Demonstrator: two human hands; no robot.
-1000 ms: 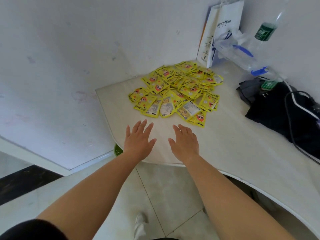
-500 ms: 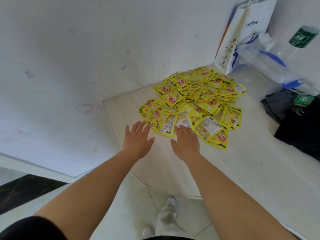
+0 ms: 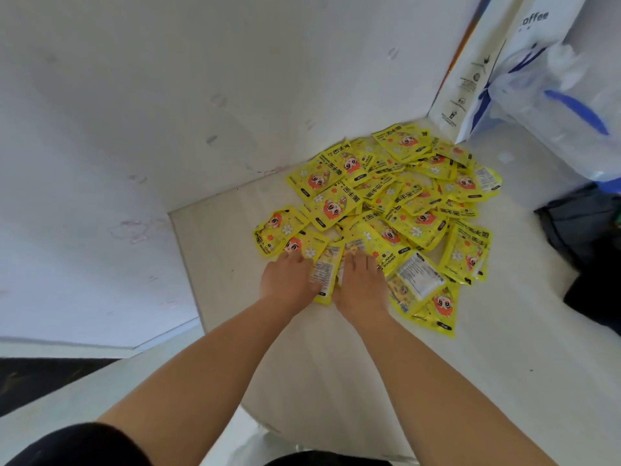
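Both my hands are down, palms toward the pale, smooth worktop, at the near edge of a heap of flat yellow foil sachets printed with a red-haired cartoon face. The heap sits back in the corner against the scuffed white wall. Many sachets overlap and a few lie label side up.

The left hand has its fingers laid over the nearest sachets on that side. The right hand lies just beside it, fingers on the next ones over. Neither grip is clamped: the fingers stretch forward and rest on top, with nothing pinched that I can make out, though the fingertips are blurred. One sachet with its white printed back upward lies in the gap between the two hands.

I read the flat, side-by-side placing as the start of a gather, using broad contact to drag slippery packets toward me rather than picking one at a time.

A tall white paper bag with coffee lettering and a clear plastic bag with a blue handle stand behind the heap on the right. Dark folded cloth lies further right, so pulling toward me should leave all three undisturbed.
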